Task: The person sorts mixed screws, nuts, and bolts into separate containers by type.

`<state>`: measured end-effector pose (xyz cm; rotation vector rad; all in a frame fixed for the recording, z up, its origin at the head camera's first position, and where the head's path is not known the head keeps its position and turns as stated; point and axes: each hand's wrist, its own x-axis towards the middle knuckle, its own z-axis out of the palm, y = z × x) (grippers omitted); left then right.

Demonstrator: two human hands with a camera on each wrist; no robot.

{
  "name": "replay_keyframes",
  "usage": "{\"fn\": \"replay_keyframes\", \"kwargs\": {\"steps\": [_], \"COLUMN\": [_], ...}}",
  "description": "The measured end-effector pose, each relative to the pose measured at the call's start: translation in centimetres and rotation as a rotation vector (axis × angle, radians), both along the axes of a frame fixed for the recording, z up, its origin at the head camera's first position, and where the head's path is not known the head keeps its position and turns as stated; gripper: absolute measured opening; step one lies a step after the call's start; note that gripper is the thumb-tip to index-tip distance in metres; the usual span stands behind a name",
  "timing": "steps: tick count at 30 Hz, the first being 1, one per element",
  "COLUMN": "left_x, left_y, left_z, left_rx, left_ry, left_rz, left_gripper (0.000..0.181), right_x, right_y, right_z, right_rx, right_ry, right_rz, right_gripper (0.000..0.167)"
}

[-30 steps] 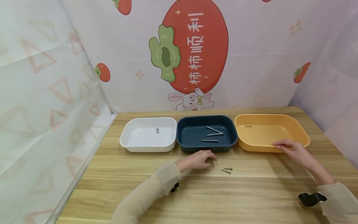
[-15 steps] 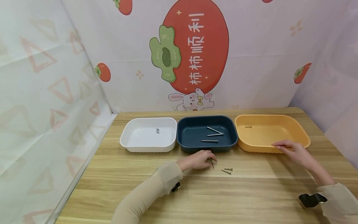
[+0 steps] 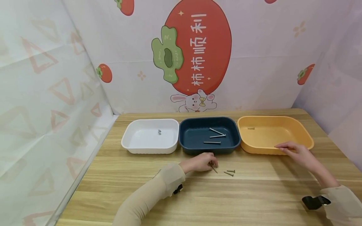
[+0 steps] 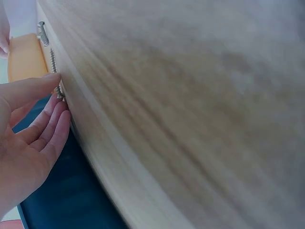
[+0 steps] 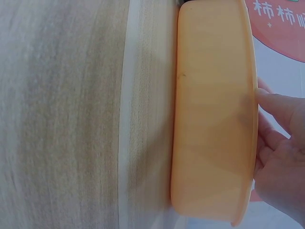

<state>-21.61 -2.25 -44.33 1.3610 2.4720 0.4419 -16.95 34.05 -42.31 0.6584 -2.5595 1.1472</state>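
Just in front of the dark blue tray (image 3: pixel 186 147), my left hand (image 3: pixel 201 162) pinches a screw (image 3: pixel 215 169) by its head between thumb and fingers. The screw's tip slants down to the tabletop in the head view. Two more brass-coloured screws, one (image 3: pixel 231 171) behind the other (image 3: pixel 228 173), lie to the right of this hand. At the right, my right hand (image 3: pixel 299 153) grips the front rim of the orange tray (image 3: pixel 263 150). In the right wrist view the thumb lies outside the tray (image 5: pixel 214 124) and the fingers reach over its rim.
A white tray (image 3: pixel 150 150) at the left holds small metal pieces (image 3: pixel 159 132). Several long bolts (image 3: pixel 212 142) lie in the blue tray, and one small screw (image 3: pixel 251 128) is in the orange tray. The three trays stand side by side on the wooden table (image 3: pixel 226 201).
The screw in my left hand has tilted from nearly upright to a lower slant, its tip toward the right. The fingers have shifted slightly. My right hand stays on the orange tray's rim.
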Motion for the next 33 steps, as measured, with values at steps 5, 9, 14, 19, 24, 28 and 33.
{"fn": "replay_keyframes", "kwargs": {"steps": [5,9,14,19,24,28,33], "left_x": [0.01,-0.04,-0.08,-0.18,-0.33,-0.4,-0.53], "left_y": [-0.01,0.0,-0.07,-0.16,-0.17,-0.18,-0.19], "left_z": [-0.06,-0.16,-0.12,-0.1,-0.28,-0.29,-0.24], "left_rx": [-0.002,-0.009,-0.012,-0.002,0.001,0.005,-0.002], "left_ry": [-0.003,-0.027,-0.079,-0.093,-0.087,-0.098,-0.13], "left_rz": [-0.003,-0.004,-0.01,-0.037,-0.059,-0.064,-0.052], "left_gripper": [0.015,0.013,0.011,0.011,0.01,0.01,0.011], "right_x": [0.1,0.13,0.1,0.04,0.06,0.08,0.01], "right_y": [-0.09,-0.09,-0.09,-0.03,0.05,0.08,0.04], "right_z": [0.08,0.09,0.08,0.02,-0.01,0.01,0.02], "right_rx": [0.0,-0.002,-0.005,-0.01,0.003,0.001,0.0], "right_ry": [-0.013,-0.004,0.002,-0.007,-0.008,-0.003,0.017], "right_rz": [-0.005,-0.004,0.001,0.002,-0.007,-0.011,-0.007], "right_gripper": [0.014,0.014,0.014,0.014,0.014,0.013,0.014]}}
